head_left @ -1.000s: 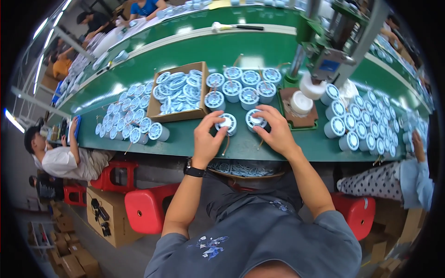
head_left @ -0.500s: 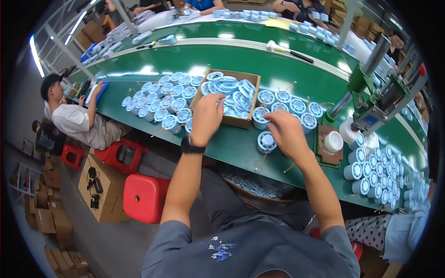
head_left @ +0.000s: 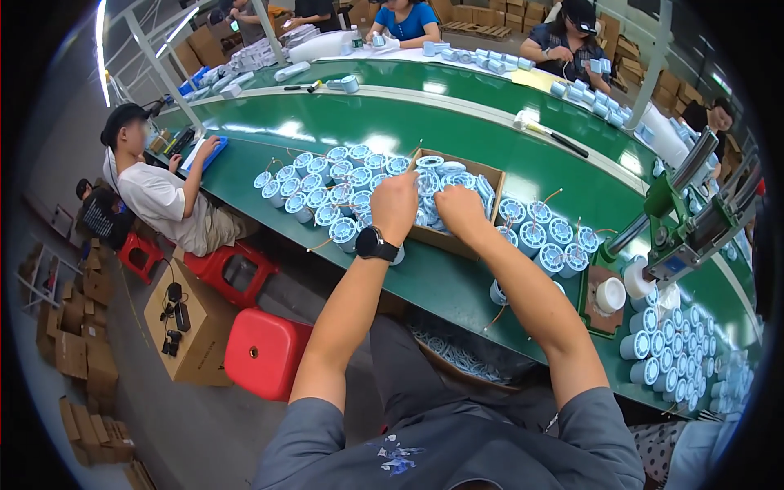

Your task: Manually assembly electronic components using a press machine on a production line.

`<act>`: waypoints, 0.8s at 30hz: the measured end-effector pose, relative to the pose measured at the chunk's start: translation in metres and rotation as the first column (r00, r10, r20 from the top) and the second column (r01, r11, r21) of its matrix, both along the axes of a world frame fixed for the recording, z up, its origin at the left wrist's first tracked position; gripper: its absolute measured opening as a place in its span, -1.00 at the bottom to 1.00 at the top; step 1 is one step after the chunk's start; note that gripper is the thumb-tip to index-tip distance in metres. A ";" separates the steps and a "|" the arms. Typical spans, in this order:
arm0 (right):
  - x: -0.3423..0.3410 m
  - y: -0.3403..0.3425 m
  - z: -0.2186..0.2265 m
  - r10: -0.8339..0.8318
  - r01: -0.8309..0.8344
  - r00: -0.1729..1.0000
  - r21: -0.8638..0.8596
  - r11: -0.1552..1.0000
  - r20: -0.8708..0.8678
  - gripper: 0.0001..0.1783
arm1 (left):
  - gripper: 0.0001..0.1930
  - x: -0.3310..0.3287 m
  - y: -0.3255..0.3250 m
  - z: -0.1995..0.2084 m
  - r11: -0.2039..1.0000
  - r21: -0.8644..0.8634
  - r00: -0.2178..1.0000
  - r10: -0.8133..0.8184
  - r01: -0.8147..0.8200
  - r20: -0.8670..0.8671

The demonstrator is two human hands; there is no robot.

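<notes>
My left hand (head_left: 394, 206) is closed at the left edge of a cardboard box (head_left: 455, 238), its fingertips turned away from view. Beside it, my right hand (head_left: 460, 208) curls over the box with its fingers bent in. What either hand grips is hidden, though light blue plastic shows between them. Light blue slotted round covers (head_left: 483, 193) fill the box. Left of it stand many light blue cylindrical housings (head_left: 316, 181) with slotted round tops, some with thin wires. A smaller group of such housings (head_left: 532, 236) stands right of the box, partly behind my right forearm.
A green hand press (head_left: 674, 237) with a white round fixture (head_left: 610, 295) stands at the right, beside stacked housings (head_left: 651, 345). A mallet (head_left: 551, 135) lies on the far strip. Below the table edge is a box of blue parts (head_left: 457, 359). A red stool (head_left: 265, 355) stands lower left.
My right hand has moved left from the housings to the box. My left hand stays at the box, now with its fingers closed. The view has shifted, so the scene sits further right.
</notes>
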State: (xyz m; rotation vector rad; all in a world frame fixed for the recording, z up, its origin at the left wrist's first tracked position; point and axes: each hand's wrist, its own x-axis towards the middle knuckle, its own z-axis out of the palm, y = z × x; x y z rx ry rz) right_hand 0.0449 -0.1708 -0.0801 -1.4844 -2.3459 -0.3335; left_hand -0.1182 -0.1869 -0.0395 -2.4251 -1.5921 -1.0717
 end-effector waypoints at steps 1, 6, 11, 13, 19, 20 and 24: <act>0.000 -0.001 -0.001 -0.004 0.004 1.000 -0.007 1.000 -0.001 -0.88 | -0.83 0.000 -0.009 0.004 0.996 0.080 0.996 -0.034 0.028 0.077; 0.003 -0.001 0.009 -0.083 0.081 0.976 -0.020 0.997 -0.200 -0.87 | -0.81 0.003 -0.092 -0.007 0.956 0.245 0.931 -0.228 0.159 0.285; 0.031 -0.022 0.051 0.046 0.032 0.832 0.129 0.991 -0.554 -0.83 | -0.69 0.013 -0.140 -0.077 0.937 0.079 0.900 -0.350 0.341 0.261; 0.050 -0.058 0.073 0.149 0.008 0.759 0.238 0.971 -0.634 -0.84 | -0.67 0.007 -0.151 -0.091 0.922 -0.007 0.894 -0.373 0.387 0.248; 0.144 -0.244 0.056 -0.115 0.281 0.784 0.183 0.942 -0.611 -0.71 | -0.57 0.002 -0.143 -0.080 0.903 -0.191 0.868 -0.283 0.385 0.409; 0.158 -0.273 0.035 -0.192 0.361 0.801 0.202 0.910 -0.567 -0.67 | -0.57 0.006 -0.142 -0.078 0.895 -0.198 0.862 -0.293 0.399 0.413; 0.176 -0.337 -0.029 -0.395 0.482 0.819 0.127 0.867 -0.417 -0.67 | -0.47 0.021 -0.143 -0.078 0.910 -0.194 0.930 -0.350 0.366 0.109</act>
